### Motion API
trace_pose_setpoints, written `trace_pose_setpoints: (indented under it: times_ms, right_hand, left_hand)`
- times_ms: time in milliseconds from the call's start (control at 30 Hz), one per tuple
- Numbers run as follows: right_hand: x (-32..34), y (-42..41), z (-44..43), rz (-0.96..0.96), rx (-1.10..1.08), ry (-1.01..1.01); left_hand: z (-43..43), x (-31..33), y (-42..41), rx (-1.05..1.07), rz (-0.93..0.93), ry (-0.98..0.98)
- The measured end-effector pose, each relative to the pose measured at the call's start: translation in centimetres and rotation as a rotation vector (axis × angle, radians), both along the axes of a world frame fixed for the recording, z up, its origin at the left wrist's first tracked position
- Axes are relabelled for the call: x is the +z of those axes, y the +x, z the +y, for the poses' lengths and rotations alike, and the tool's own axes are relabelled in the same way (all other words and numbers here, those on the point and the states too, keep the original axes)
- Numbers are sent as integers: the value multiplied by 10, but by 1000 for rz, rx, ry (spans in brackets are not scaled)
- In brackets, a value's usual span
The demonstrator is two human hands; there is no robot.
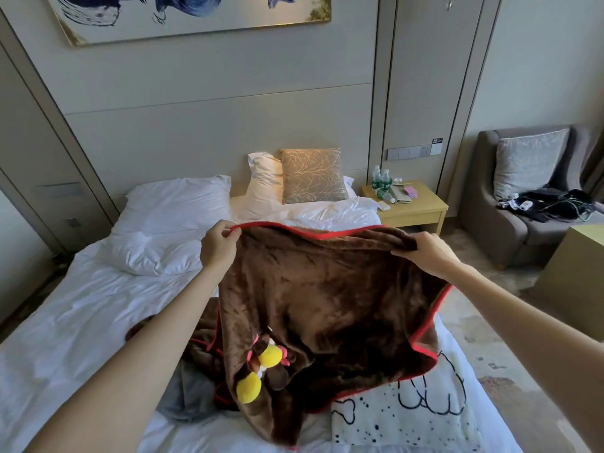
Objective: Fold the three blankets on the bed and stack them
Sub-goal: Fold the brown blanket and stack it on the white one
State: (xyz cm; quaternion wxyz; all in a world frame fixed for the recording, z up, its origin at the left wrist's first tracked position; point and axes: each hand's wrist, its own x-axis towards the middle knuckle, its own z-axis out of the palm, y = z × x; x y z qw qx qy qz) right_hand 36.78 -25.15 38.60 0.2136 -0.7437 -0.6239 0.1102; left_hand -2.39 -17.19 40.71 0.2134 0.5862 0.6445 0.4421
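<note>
i see my left hand (218, 245) at ten o'clock and right hand (426, 253) at two o'clock, fingers pinched closed on the top edge of a brown blanket (327, 299), held up over the bed (81, 315). a white blanket (402, 416) lies at five o'clock, a grey blanket (192, 390) at seven.

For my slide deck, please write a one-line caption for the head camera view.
Both hands, left and right, lift a brown blanket by its red-trimmed edge above the bed.

3 blankets: brown (327, 289), white spotted (402, 416), grey (188, 387). 2 hands, left (219, 248) & right (428, 250). Far: 2 white pillows (173, 217), 1 tan cushion (312, 176), approx. 3 bottles (381, 183).
</note>
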Motion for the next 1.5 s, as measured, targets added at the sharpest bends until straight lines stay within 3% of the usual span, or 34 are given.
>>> trace_pose_setpoints:
  times_ms: [300, 400, 467, 533, 667, 733, 833, 933, 1067, 1267, 1500]
  right_hand:
    - [79, -107, 33, -184, 478, 173]
    - [91, -120, 40, -144, 504, 198]
    - [93, -115, 44, -132, 469, 128]
    - [91, -104, 47, -100, 460, -69]
    - [71, -77, 50, -9, 392, -368]
    - [59, -66, 51, 209, 341, -290]
    - [52, -61, 50, 701, 280, -82]
    - [62, -72, 51, 875, 326, 25]
    - [85, -104, 50, 723, 443, 66]
    - [81, -127, 47, 594, 464, -78]
    - [30, -106, 41, 519, 299, -272]
  left_hand:
    - [-29, 25, 85, -660, -195, -260]
    - [-33, 31, 95, -769, -269, -357]
    - [-33, 26, 93, -796, -191, -296]
    - [-34, 19, 89, -775, -90, -188]
    - [-29, 24, 78, -704, -218, 0]
    - [-26, 31, 70, -667, -232, 41]
    - [-22, 37, 60, -588, -208, 67]
    - [-21, 43, 57, -610, -212, -18]
    - [-29, 54, 70, -655, -293, -94]
    - [-26, 64, 65, -476, -148, 182]
    - [-10, 68, 17, -134, -231, 392]
